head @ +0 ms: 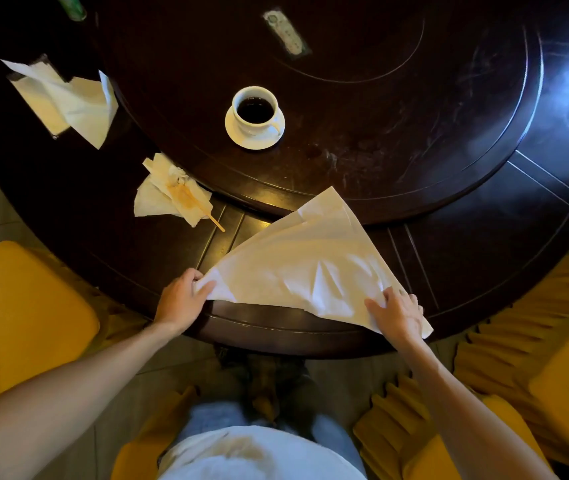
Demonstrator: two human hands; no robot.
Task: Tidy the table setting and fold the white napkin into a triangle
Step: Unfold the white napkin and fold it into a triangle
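The white napkin (297,261) lies folded as a triangle on the near rim of the round dark table (484,258), its point reaching onto the raised turntable. My left hand (181,299) pinches the napkin's left corner at the table's edge. My right hand (397,313) presses flat on the right corner, which hangs slightly over the rim. A white cup of dark drink (254,110) stands on its saucer (238,135) on the turntable, beyond the napkin.
A crumpled stained tissue (169,192) with a wooden stir stick (215,223) lies left of the napkin. Further left, loose white tissues (68,98) spill from a dark holder. A remote control (285,32) rests at the back. Yellow chairs (20,313) flank me.
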